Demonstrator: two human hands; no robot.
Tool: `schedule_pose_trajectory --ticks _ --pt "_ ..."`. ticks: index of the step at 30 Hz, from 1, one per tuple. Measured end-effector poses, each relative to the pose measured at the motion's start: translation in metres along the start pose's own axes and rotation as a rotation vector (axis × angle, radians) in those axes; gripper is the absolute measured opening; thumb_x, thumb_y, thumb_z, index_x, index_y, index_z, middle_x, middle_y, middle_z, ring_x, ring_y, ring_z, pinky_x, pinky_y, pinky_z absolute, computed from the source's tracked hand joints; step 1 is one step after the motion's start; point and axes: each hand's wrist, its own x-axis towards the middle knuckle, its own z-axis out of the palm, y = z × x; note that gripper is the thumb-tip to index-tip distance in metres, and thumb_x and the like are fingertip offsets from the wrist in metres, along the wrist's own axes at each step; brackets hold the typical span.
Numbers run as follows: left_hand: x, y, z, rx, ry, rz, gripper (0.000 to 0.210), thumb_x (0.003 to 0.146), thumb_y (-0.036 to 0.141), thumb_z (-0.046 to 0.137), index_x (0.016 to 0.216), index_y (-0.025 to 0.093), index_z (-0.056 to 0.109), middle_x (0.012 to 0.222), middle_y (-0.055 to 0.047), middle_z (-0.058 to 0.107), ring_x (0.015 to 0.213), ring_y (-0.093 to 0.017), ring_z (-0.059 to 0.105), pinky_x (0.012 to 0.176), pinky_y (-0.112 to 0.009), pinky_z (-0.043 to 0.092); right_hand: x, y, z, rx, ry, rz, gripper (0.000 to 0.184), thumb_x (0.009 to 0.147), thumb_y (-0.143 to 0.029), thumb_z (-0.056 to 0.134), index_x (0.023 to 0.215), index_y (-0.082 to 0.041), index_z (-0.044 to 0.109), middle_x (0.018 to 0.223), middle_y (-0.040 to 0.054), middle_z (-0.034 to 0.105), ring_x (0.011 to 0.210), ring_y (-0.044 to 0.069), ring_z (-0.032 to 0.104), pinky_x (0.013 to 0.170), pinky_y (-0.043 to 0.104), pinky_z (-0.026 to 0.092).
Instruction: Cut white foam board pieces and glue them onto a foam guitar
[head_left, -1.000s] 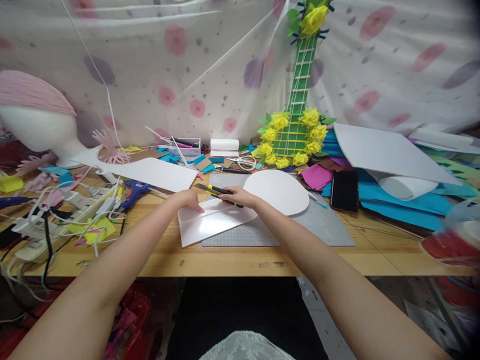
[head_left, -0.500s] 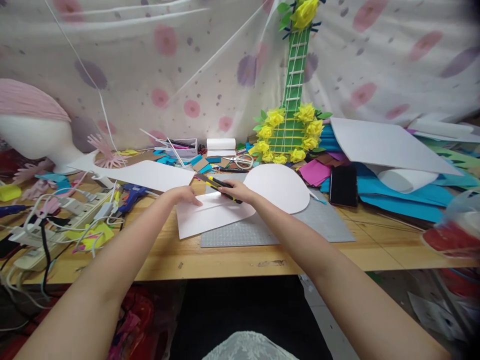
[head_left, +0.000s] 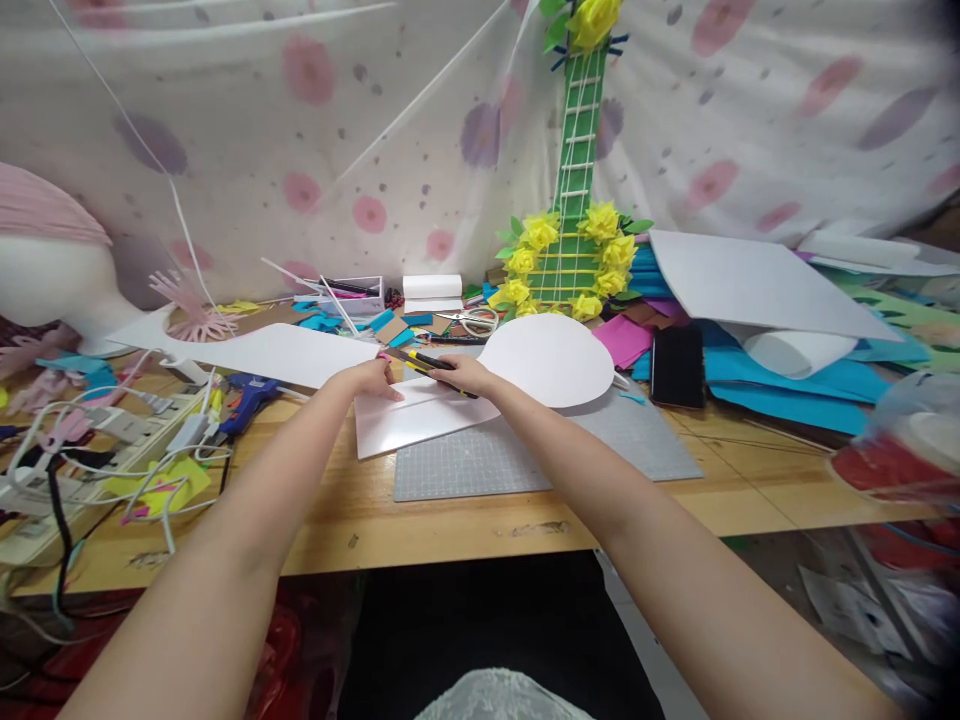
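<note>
A white sheet of stiff card or foam board (head_left: 420, 425) lies partly over a grey cutting mat (head_left: 480, 470), its left end past the mat's edge. My left hand (head_left: 373, 380) grips the far left part of this sheet, thumb on top and fingers curled. My right hand (head_left: 463, 373) is wrapped round a black and yellow utility knife (head_left: 427, 361), whose front end points left toward my left hand. Whether the blade touches the sheet cannot be seen. Just right of my right hand is a rounded white piece (head_left: 551, 360); a long white piece (head_left: 292, 352) extends to the left.
A green paper guitar with yellow flowers (head_left: 574, 240) stands at the back. Scissors (head_left: 478, 321) lie among paper scraps. To the right are a phone (head_left: 677, 365) and blue sheets (head_left: 787, 400). A glue gun (head_left: 247, 398) and power strips with cables (head_left: 112, 465) crowd the left.
The white sheet's near edge has shifted away from me over the mat. Both hands stay close together, the knife still in the right one. The view has turned slightly.
</note>
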Motion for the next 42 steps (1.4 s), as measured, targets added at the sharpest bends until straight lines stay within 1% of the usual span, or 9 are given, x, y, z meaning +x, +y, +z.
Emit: schedule_pose_trajectory --ticks 3,6,10,14,20,24,28,33,42 --pt "-0.005 0.005 0.003 0.094 0.109 -0.047 0.066 0.053 0.055 0.067 0.105 0.017 0.055 0.111 -0.010 0.061 0.097 -0.025 0.057 0.072 -0.026 0.043 -0.001 -0.003 -0.001 -0.022 0.003 0.028 0.029 0.081 -0.044 0.048 0.088 -0.019 0.062 0.071 -0.0019 0.063 0.067 0.012 0.055 0.062 0.023 0.039" --pt "-0.012 0.005 0.008 0.088 0.137 -0.050 0.051 0.059 0.055 0.063 0.094 0.018 0.057 0.100 -0.008 0.064 0.090 -0.023 0.059 0.068 -0.026 0.042 -0.003 -0.006 -0.001 -0.055 0.010 0.057 0.032 0.081 -0.047 0.046 0.089 -0.020 0.062 0.072 -0.0015 0.064 0.069 0.013 0.056 0.064 0.023 0.039" --pt "-0.019 -0.005 0.017 -0.038 0.102 0.057 0.028 0.065 0.042 0.060 0.080 0.019 0.058 0.084 -0.002 0.065 0.078 -0.016 0.059 0.063 -0.022 0.041 0.000 -0.007 0.002 -0.099 0.020 0.084 0.032 0.080 -0.048 0.047 0.090 -0.021 0.062 0.073 -0.0017 0.064 0.071 0.014 0.057 0.062 0.023 0.039" --pt "-0.013 -0.021 0.023 -0.241 0.049 0.146 0.026 0.059 0.032 0.065 0.080 0.019 0.057 0.072 0.003 0.060 0.068 -0.012 0.056 0.060 -0.020 0.041 0.003 -0.003 0.002 -0.037 -0.009 0.078 0.032 0.080 -0.046 0.049 0.093 -0.020 0.062 0.070 -0.0017 0.063 0.066 0.013 0.055 0.059 0.023 0.039" --pt "0.000 -0.026 0.019 -0.288 -0.085 0.111 0.028 0.056 0.029 0.068 0.077 0.019 0.052 0.067 0.004 0.056 0.061 -0.010 0.052 0.056 -0.019 0.041 -0.016 -0.019 -0.024 0.284 -0.159 -0.130 0.038 0.084 -0.035 0.046 0.115 -0.014 0.053 0.080 0.0035 0.064 0.066 0.010 0.056 0.061 0.022 0.043" --pt "0.000 -0.020 0.012 -0.187 -0.117 0.075 0.030 0.056 0.027 0.067 0.082 0.019 0.053 0.072 0.002 0.059 0.063 -0.011 0.055 0.057 -0.020 0.042 -0.027 -0.043 -0.026 -0.265 -0.342 -0.242 0.029 0.080 -0.036 0.053 0.098 -0.017 0.062 0.084 0.0052 0.066 0.073 0.014 0.058 0.061 0.023 0.039" --pt "-0.002 -0.016 0.009 -0.087 -0.159 0.081 0.030 0.059 0.024 0.062 0.087 0.018 0.054 0.079 -0.001 0.063 0.067 -0.012 0.058 0.058 -0.019 0.043 -0.027 -0.056 0.001 -0.727 -0.247 -0.311 0.031 0.083 -0.041 0.044 0.100 -0.021 0.061 0.096 0.0075 0.066 0.084 0.019 0.059 0.061 0.025 0.036" --pt "-0.001 -0.014 0.008 -0.004 -0.169 0.081 0.032 0.060 0.019 0.057 0.092 0.018 0.055 0.091 -0.004 0.064 0.069 -0.012 0.059 0.055 -0.018 0.043 -0.020 -0.059 0.025 -0.827 -0.179 -0.324 0.032 0.086 -0.038 0.038 0.104 -0.021 0.059 0.103 0.0081 0.065 0.089 0.021 0.060 0.062 0.027 0.036" --pt "0.001 -0.016 0.008 -0.039 -0.189 0.096 0.033 0.059 0.019 0.056 0.092 0.019 0.054 0.089 -0.003 0.064 0.068 -0.012 0.059 0.057 -0.017 0.043 -0.011 -0.065 0.027 -0.881 -0.182 -0.312 0.037 0.086 -0.040 0.039 0.111 -0.021 0.058 0.102 0.0105 0.066 0.090 0.024 0.061 0.064 0.030 0.039"
